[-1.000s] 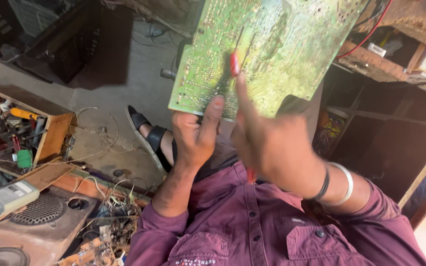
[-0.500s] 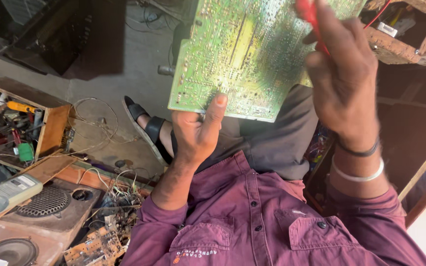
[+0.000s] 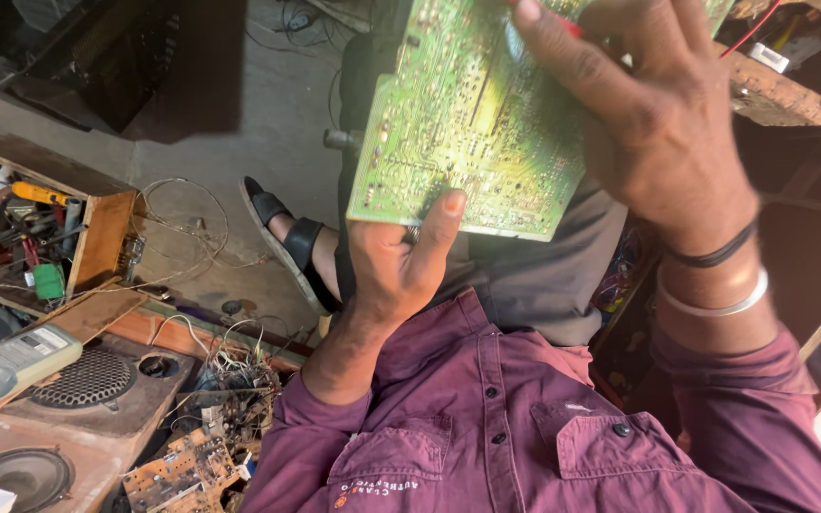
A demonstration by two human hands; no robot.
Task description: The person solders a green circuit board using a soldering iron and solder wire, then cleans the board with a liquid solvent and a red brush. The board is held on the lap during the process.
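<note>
A large green circuit board (image 3: 472, 123), solder side toward me, is held up in front of my chest. My left hand (image 3: 401, 261) grips its lower edge, thumb pressed on the face. My right hand (image 3: 643, 114) is over the board's upper right part, fingers closed around a thin red-handled tool (image 3: 570, 27) whose tip is hidden. A black band and a silver bangle circle my right wrist. I wear a maroon shirt and grey trousers.
A sandalled foot (image 3: 287, 237) rests on the concrete floor. At the left stand a wooden box of tools (image 3: 40, 233), a grey multimeter (image 3: 13, 361), a speaker cabinet (image 3: 87, 389) and tangled wires with small boards (image 3: 211, 418). Wooden shelving (image 3: 791, 85) is at the right.
My right hand with the red tool has risen from the board's lower middle to its upper right. The left hand keeps its hold on the lower edge.
</note>
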